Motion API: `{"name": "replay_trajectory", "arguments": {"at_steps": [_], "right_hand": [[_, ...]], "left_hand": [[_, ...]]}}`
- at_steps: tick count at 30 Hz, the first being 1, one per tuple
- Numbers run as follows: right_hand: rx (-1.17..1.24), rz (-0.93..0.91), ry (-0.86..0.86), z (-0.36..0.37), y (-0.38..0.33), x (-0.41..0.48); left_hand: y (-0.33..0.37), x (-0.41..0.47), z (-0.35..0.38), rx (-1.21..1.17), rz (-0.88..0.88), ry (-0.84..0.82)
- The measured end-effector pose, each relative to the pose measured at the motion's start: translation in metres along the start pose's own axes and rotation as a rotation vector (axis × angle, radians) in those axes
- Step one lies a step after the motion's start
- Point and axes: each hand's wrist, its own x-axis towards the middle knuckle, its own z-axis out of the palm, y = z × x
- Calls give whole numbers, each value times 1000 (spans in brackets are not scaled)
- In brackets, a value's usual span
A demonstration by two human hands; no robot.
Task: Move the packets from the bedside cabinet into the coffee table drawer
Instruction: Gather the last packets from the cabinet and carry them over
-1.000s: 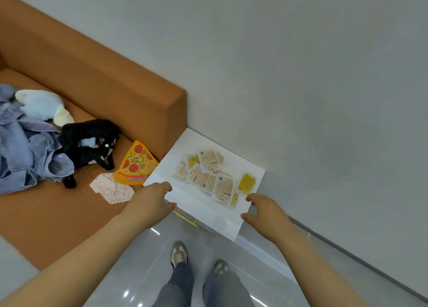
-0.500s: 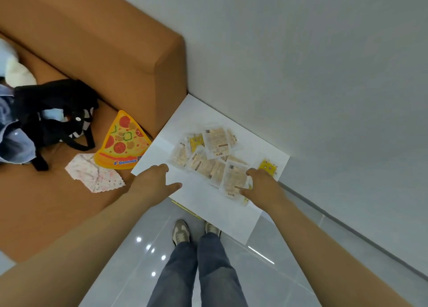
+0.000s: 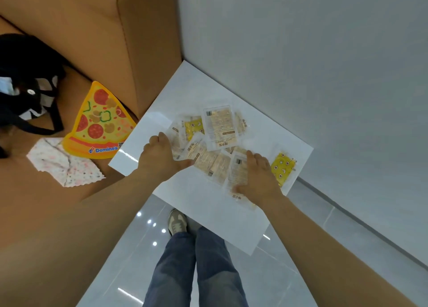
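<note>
Head view: we are pressing our right hand [image 3: 257, 177] flat on the packets [image 3: 218, 126]; our left hand [image 3: 159, 158] is cupping their left edge, grip unclear.

Bedside cabinet [image 3: 208, 216], set in the corner with the sofa [image 3: 143, 40] to its left and the wall behind: packets [image 3: 218, 130] heaped mid-top, single packet [image 3: 283, 167] apart at right. Left hand [image 3: 159, 158] at the heap's left edge, right hand [image 3: 257, 177] on its right side. Sofa seat: pizza-slice-shaped item [image 3: 99, 121] nearest the cabinet, cloth [image 3: 62, 165] before it, bag [image 3: 23, 79] farther left.
</note>
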Motion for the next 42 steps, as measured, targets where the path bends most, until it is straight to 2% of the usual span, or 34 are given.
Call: {"name": "replay_trajectory", "arguments": {"at_steps": [5,12,16,21,26,31,37,42], "right_hand": [[8,3,97,9,2,-1],[24,23,149,18,3,-1],[55,30,91,16,7,4],[-35,51,130,14,2,6],[45,98,210,14,-1,6],[96,70,205,18,-6,1],[194,53,105,26,-10,-5],[212,70,170,30,-15,-12]], "left_hand": [[10,7,10,41,-36,53],[23,20,14,-212,-250,30],[31,25,14,-169,-332,18],[35,25,14,-367,-333,-25],[32,26,12,-437,-307,-80],[21,19,13,-536,-258,-183],[9,7,9,-614,-231,-243],[0,-3,9,-714,-184,-301]]}}
